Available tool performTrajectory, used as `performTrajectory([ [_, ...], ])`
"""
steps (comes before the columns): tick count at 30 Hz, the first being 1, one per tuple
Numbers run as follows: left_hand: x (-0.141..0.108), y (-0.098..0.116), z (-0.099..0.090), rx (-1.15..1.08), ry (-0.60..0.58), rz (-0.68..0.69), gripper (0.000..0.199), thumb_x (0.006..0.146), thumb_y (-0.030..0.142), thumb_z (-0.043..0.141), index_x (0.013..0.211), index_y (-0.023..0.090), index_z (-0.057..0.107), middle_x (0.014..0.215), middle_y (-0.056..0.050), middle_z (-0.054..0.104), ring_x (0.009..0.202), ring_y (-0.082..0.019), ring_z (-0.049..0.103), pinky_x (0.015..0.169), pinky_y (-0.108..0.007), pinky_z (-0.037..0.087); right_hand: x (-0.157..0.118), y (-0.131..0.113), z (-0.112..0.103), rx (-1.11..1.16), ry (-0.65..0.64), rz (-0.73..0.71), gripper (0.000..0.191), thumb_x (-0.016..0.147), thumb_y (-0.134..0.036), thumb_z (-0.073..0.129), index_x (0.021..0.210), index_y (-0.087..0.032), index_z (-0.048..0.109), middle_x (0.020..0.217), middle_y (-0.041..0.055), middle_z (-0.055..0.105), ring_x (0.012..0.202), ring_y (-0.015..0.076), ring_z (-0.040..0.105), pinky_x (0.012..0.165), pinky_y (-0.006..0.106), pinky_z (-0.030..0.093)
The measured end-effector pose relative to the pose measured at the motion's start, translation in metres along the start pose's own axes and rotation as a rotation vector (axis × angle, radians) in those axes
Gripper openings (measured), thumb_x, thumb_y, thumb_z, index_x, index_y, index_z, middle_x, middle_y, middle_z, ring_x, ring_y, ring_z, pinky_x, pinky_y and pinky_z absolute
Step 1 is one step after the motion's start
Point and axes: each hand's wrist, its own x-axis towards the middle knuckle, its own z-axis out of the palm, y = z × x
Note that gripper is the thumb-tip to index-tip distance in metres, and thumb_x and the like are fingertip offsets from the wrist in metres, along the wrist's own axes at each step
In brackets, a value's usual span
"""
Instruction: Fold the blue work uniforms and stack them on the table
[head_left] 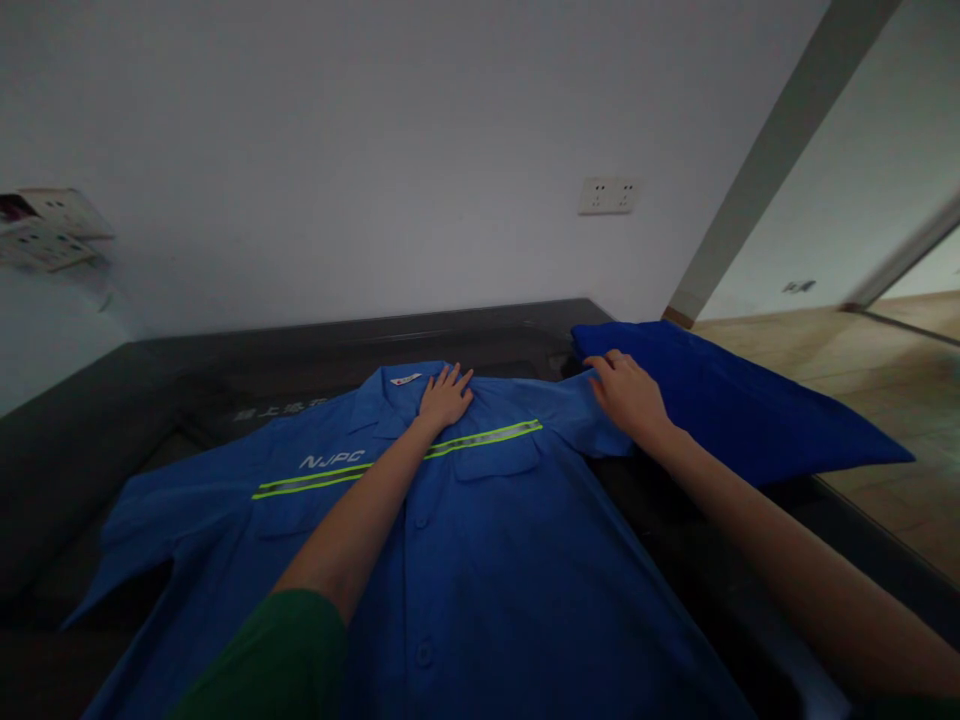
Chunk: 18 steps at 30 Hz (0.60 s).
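Note:
A blue short-sleeved work shirt (480,540) lies spread front up, with yellow-green reflective strips and the letters NJPC on its chest. My left hand (445,397) rests flat on it just beside the collar, fingers spread, so it is open. Over at the sleeve on the right, my right hand (628,395) is closed on the upper edge near the cuff, its fingers bent over the cloth. Part of the sleeve end is hidden behind that hand. The collar holds a small white label (406,379).
Beneath the shirt is a dark surface (345,345) with a raised back edge against the wall. Darker blue folded cloth (735,405) lies to the right, overhanging the side. Wall sockets (609,196) sit above, and more sockets (49,235) are at the left.

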Motion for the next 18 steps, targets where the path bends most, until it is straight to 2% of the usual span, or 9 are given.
performTrajectory([
  [2, 0.000, 0.000, 0.000, -0.003, 0.003, 0.003, 0.053, 0.095, 0.039, 0.031, 0.147, 0.028, 0.033, 0.156, -0.004, 0.024, 0.144, -0.025, 0.020, 0.115, -0.051, 0.019, -0.017, -0.013, 0.014, 0.160, -0.081, -0.117, 0.035, 0.094, -0.026, 0.041, 0.126, -0.023, 0.056, 0.125, 0.0112, 0.056, 0.117, 0.0245, 0.051, 0.100, 0.038, 0.042],
  [4, -0.001, 0.000, 0.000, -0.010, 0.003, 0.008, 0.053, 0.095, 0.038, 0.031, 0.147, 0.028, 0.032, 0.156, -0.004, 0.024, 0.144, -0.025, 0.019, 0.115, -0.051, 0.019, -0.036, -0.019, 0.037, 0.319, -0.182, -0.164, 0.039, 0.096, -0.032, 0.040, 0.132, -0.024, 0.052, 0.134, 0.0098, 0.052, 0.124, 0.0227, 0.048, 0.105, 0.039, 0.039],
  [7, -0.002, 0.000, 0.001, -0.052, 0.027, 0.010, 0.056, 0.093, 0.036, 0.037, 0.148, 0.028, 0.030, 0.157, -0.004, 0.022, 0.145, -0.026, 0.018, 0.115, -0.051, 0.019, -0.055, -0.011, 0.070, 0.389, -0.285, -0.147, 0.047, 0.096, -0.039, 0.038, 0.140, -0.025, 0.044, 0.148, 0.0086, 0.041, 0.137, 0.0252, 0.035, 0.112, 0.048, 0.029],
  [9, -0.001, -0.002, 0.001, -0.139, 0.115, -0.014, 0.060, 0.090, 0.035, 0.043, 0.148, 0.024, 0.030, 0.157, -0.007, 0.022, 0.144, -0.026, 0.020, 0.116, -0.048, 0.021, -0.057, -0.001, 0.081, 0.382, -0.309, -0.126, 0.048, 0.095, -0.041, 0.039, 0.142, -0.028, 0.043, 0.152, 0.0063, 0.034, 0.141, 0.0282, 0.027, 0.113, 0.054, 0.023],
  [11, 0.002, -0.007, -0.001, -0.292, 0.229, -0.117, 0.057, 0.090, 0.031, 0.043, 0.145, 0.018, 0.034, 0.154, -0.011, 0.029, 0.142, -0.023, 0.026, 0.116, -0.040, 0.025, -0.052, 0.004, 0.080, 0.398, -0.310, -0.101, 0.045, 0.095, -0.041, 0.039, 0.137, -0.028, 0.049, 0.149, 0.0059, 0.040, 0.139, 0.0287, 0.032, 0.111, 0.054, 0.027],
  [13, 0.007, -0.014, -0.006, -0.432, 0.281, -0.267, 0.048, 0.092, 0.026, 0.039, 0.138, 0.014, 0.041, 0.144, -0.014, 0.043, 0.136, -0.021, 0.038, 0.112, -0.035, 0.031, -0.039, 0.001, 0.070, 0.445, -0.281, -0.087, 0.039, 0.096, -0.039, 0.039, 0.125, -0.026, 0.060, 0.135, 0.0075, 0.056, 0.128, 0.0260, 0.047, 0.106, 0.047, 0.036],
  [15, 0.015, -0.022, -0.012, -0.502, 0.251, -0.382, 0.044, 0.091, 0.021, 0.039, 0.134, 0.012, 0.044, 0.130, -0.015, 0.056, 0.125, -0.021, 0.051, 0.105, -0.035, 0.039, -0.020, -0.011, 0.059, 0.489, -0.198, -0.100, 0.034, 0.095, -0.037, 0.041, 0.114, -0.023, 0.065, 0.119, 0.0081, 0.065, 0.115, 0.0234, 0.057, 0.100, 0.040, 0.043],
  [18, 0.029, -0.028, -0.020, -0.534, 0.170, -0.418, 0.049, 0.083, 0.021, 0.055, 0.130, 0.010, 0.045, 0.119, -0.017, 0.063, 0.116, -0.025, 0.058, 0.096, -0.033, 0.043, 0.015, -0.041, 0.049, 0.500, -0.072, -0.135, 0.025, 0.092, -0.030, 0.049, 0.108, -0.021, 0.066, 0.111, 0.0078, 0.065, 0.109, 0.0227, 0.058, 0.096, 0.036, 0.044],
])
